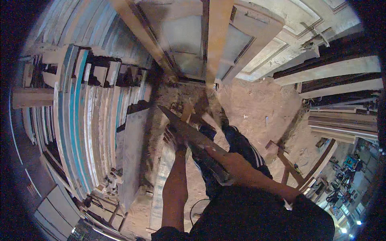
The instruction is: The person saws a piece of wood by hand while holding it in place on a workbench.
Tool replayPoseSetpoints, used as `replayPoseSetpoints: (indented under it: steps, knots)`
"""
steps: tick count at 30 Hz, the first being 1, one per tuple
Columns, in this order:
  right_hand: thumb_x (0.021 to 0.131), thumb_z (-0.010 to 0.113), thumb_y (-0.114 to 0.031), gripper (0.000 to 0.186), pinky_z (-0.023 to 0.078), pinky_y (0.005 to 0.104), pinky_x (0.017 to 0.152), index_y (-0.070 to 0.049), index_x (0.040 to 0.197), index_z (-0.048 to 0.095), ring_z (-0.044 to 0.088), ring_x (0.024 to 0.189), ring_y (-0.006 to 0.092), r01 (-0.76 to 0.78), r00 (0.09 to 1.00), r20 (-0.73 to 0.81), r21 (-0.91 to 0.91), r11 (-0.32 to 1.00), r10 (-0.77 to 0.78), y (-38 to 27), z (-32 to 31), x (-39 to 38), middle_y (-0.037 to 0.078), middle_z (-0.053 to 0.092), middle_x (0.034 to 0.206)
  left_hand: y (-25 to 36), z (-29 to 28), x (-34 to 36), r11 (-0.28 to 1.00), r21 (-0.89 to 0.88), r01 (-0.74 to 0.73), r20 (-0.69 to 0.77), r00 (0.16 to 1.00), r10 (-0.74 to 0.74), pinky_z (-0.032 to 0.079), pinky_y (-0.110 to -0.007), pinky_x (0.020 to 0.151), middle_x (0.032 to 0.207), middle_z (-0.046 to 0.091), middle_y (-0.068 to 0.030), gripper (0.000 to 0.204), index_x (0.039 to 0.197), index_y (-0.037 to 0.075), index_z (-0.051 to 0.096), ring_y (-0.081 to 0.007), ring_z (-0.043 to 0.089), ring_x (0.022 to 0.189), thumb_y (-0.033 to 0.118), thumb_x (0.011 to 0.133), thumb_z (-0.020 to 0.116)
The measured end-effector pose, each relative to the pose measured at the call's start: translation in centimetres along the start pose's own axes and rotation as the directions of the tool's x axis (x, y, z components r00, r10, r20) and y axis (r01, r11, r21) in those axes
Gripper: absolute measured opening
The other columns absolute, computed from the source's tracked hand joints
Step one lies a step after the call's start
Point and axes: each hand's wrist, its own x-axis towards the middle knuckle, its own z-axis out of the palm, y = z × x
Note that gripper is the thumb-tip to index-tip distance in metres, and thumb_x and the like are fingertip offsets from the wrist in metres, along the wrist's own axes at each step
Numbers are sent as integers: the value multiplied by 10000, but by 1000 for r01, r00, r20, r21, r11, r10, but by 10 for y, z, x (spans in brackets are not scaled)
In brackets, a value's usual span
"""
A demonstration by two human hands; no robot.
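Note:
A long, dark wooden board (193, 138) slants across in front of my body, its narrow end pointing away to the far left. My left hand (173, 136) is at its left edge, closed on it near the far end, with some fingers hidden behind the wood. Closer to my chest, my right hand (217, 156) grips the other edge of the same board. The near end of the board rests by my dark shirt. Beneath the left forearm lies a pale plank (163, 180) on the dusty ground.
Stacked upright boards (86, 120), some with teal edges, fill the left side. Panelled doors (185, 44) lean ahead, and a whitish door (265, 56) stands farther right. Timber piles (341, 120) lie at right. A wooden frame piece (289, 166) and cluttered tools (348, 172) are at lower right.

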Motion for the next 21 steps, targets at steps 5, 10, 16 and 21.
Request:
replayPoseSetpoints:
  steps: [5, 10, 16, 21]
  knots:
    - [758, 726, -134, 815, 556, 504, 821, -105, 1480, 349, 646, 975, 457, -125, 988, 100, 107, 986, 114, 1, -10, 32, 279, 611, 1182, 8, -3, 1, 999, -15, -37, 29, 999, 37, 316, -559, 1054, 1399, 457, -260, 868, 1434, -36, 363, -443, 433, 1269, 480, 830, 711]
    - [748, 755, -167, 859, 552, 496, 768, -139, 1503, 347, 673, 871, 448, -179, 976, 127, 11, 984, 176, -29, -18, 3, 256, 678, 1007, -3, -11, 4, 999, 13, -34, 14, 999, 34, 305, -558, 1075, 1416, 446, -264, 878, 1440, -41, 359, -447, 422, 1289, 483, 832, 716]
    - [714, 782, -192, 944, 545, 503, 757, -133, 1529, 308, 669, 874, 458, 34, 997, -68, -66, 997, -39, 3, 0, 15, 255, 678, 1022, 8, -2, 3, 998, -12, -57, 22, 998, 57, 291, -557, 1100, 1437, 433, -268, 891, 1447, -46, 354, -452, 408, 1313, 486, 834, 721]
    - [677, 797, -185, 983, 539, 516, 754, -105, 1523, 302, 660, 870, 463, -82, 996, 33, -57, 995, 84, -16, -24, -7, 254, 681, 968, 8, 2, 9, 999, -20, -33, -18, 999, 33, 280, -556, 1121, 1454, 423, -271, 901, 1452, -51, 350, -457, 397, 1333, 489, 836, 725]
